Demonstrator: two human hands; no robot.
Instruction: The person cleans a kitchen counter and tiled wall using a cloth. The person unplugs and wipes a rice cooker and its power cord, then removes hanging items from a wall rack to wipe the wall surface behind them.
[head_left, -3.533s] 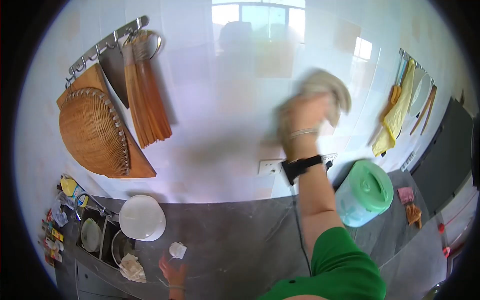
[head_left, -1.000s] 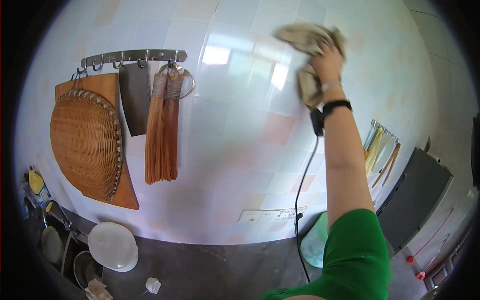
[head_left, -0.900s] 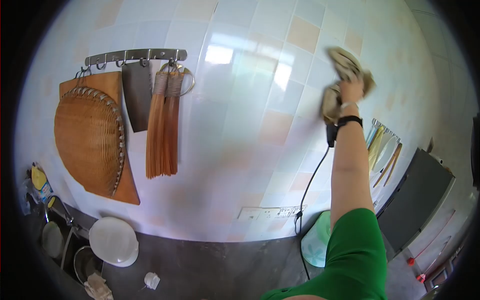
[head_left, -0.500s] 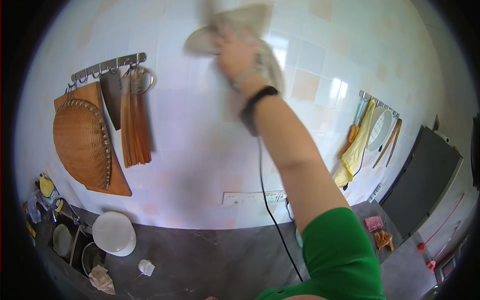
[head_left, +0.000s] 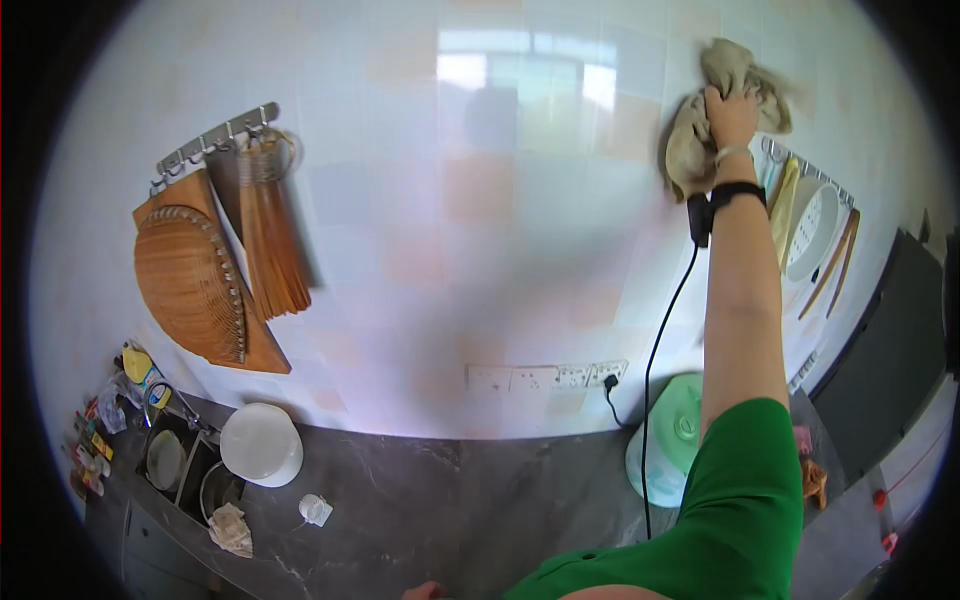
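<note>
My right hand (head_left: 735,118) is stretched high up the tiled wall, fingers closed on a crumpled beige cloth (head_left: 690,150) that lies against the tiles. A black wristband with a small box (head_left: 699,220) sits at that wrist, and a black cable (head_left: 652,370) hangs from it. Just below and right of the cloth is a hook rail (head_left: 805,172) with hanging utensils. Only a bit of my left hand (head_left: 425,592) shows at the bottom edge, over the counter; its fingers are mostly cut off.
A left hook rail (head_left: 218,138) carries a woven basket (head_left: 190,285), a board, a cleaver and a brush (head_left: 275,250). On the counter (head_left: 430,500) stand a white container (head_left: 262,445) and a green-lidded bucket (head_left: 680,420). Sockets (head_left: 545,377) line the wall; a sink (head_left: 190,480) is left.
My right hand has swept the cloth across the wall from the middle to the right. The view has shifted, and the green-lidded bucket shows more fully.
</note>
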